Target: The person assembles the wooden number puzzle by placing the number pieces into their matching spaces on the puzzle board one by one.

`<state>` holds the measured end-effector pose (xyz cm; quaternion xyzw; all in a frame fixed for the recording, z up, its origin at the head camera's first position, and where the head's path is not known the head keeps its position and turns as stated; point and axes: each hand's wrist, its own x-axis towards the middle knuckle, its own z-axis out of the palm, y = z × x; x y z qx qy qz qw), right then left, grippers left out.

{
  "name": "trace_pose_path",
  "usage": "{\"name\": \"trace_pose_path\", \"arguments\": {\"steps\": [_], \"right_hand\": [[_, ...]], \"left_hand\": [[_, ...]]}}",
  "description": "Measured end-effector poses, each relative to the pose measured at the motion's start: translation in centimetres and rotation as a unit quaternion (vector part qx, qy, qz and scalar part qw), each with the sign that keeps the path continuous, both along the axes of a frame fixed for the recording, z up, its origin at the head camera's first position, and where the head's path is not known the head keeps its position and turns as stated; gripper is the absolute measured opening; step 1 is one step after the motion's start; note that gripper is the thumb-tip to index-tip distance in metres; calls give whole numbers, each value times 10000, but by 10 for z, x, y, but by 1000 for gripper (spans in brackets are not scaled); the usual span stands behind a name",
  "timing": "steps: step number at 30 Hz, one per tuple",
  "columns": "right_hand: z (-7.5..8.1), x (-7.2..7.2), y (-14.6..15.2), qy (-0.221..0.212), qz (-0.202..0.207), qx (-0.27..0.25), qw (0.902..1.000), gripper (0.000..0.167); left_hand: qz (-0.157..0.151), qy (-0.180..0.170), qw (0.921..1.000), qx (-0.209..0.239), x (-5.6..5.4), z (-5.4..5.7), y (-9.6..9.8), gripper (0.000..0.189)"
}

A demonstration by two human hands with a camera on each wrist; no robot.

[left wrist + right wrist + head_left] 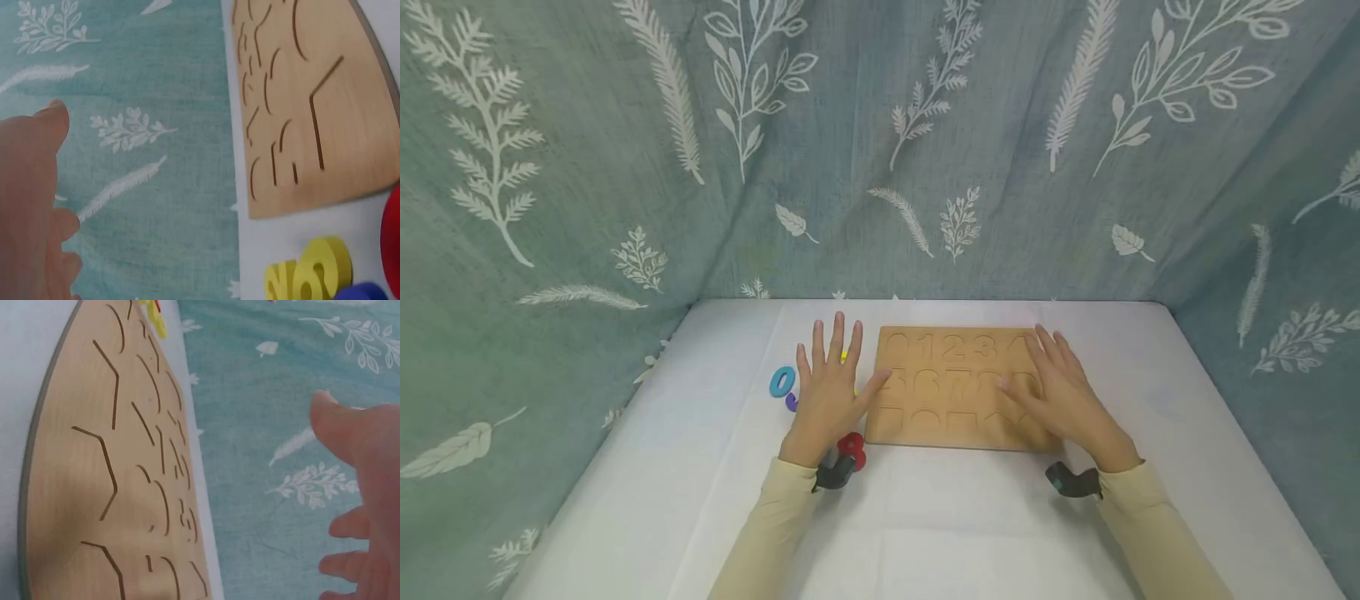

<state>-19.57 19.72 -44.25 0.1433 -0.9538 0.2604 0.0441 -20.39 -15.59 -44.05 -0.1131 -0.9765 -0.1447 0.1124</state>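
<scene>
Leaf-print green-grey cloth (865,150) backs a white-covered table (940,508), where a wooden number board (943,398) lies flat between a person's two hands, its long axis running left to right. The right hand (1063,400) is the nearer of the two, over the board's right end and covering part of the 4 in the top row. The left hand (829,396) is beside the opposite short edge, only its thumb overlapping the wood in the head view. Both hands are well apart, fingers extended, grasping nothing; whether a fingertip brushes the board cannot be told. The loose numerals are on the left hand's side: a blue 0 (774,387) to its left, a purple piece (792,402) closer in, and a red 8 (855,452) near its wrist, just off the board's near-left corner. Yellow numerals (337,259), mostly hidden from above, show in the left wrist view.
</scene>
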Motion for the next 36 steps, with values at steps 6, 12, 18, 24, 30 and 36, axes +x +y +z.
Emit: {"name": "trace_pose_path", "arguments": {"steps": [6,12,18,24,30,36], "right_hand": [[-2,9,9,-225,40,-693,9973,92],[-3,11,21,-321,-218,-1005,9942,94],[-8,13,30,-343,-308,-1022,9937,97],[-13,15,35,-490,-249,-1057,9929,99],[-24,16,40,-472,-261,-1106,9924,100],[-36,19,43,-629,-342,-911,9933,104]], "left_hand": [[-135,-117,9994,281,4,-1,-17,89],[-220,-323,9977,557,1,6,-33,86],[-301,-489,9927,1058,0,9,-54,82],[-210,-291,9915,1250,-3,14,-74,81],[-32,-249,9883,1502,-5,16,-94,81],[94,-91,9857,1682,-7,15,-110,80]]}}
